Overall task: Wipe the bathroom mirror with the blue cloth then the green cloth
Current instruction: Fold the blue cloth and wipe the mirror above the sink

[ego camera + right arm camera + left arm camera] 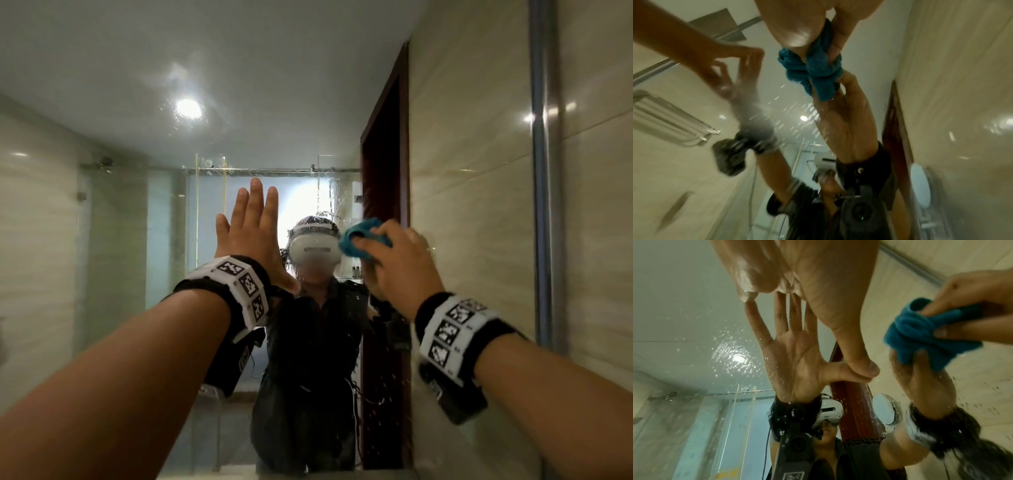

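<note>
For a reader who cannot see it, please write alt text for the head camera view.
The right hand presses a bunched blue cloth against the wet bathroom mirror, while the left hand lies flat and open on the glass. Water droplets spot the mirror, which reflects the person and a glass shower screen behind.

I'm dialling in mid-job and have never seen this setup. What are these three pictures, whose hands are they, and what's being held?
No machine here: a person wears three cameras. The head view looks at the wet, droplet-speckled bathroom mirror. The flat, open left hand presses its fingertips on the glass, as the left wrist view shows from below. The right hand grips a bunched blue terry cloth against the mirror; the blurred right wrist view shows it too. The black-and-white patterned wristbands hold the wrist cameras. No green cloth is visible.
</note>
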